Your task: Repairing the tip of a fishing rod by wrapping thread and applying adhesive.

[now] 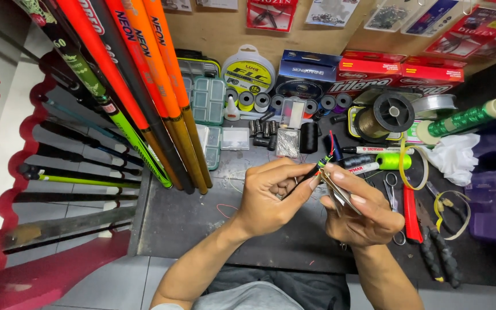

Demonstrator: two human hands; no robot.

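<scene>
item: thin fishing float (324, 162), light, stiff, likely fragile; left hand (274, 195) pinched on its stem, right hand (358, 208) clamped on flat clear packet (340, 192); grip stem, not tip

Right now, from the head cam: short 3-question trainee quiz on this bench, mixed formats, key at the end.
1. True or false: the left hand and the right hand are both up over the dark worktop, meeting at a thin dark rod tip.
2. Multiple choice: what lies on the worktop just right of the right hand? A) red-handled cutter B) a hammer C) a paint brush
3. Fill in: the bundle of orange and green rods leans at the person's ____ side of the worktop.

Key: 1 true; 2 A; 3 left
</scene>
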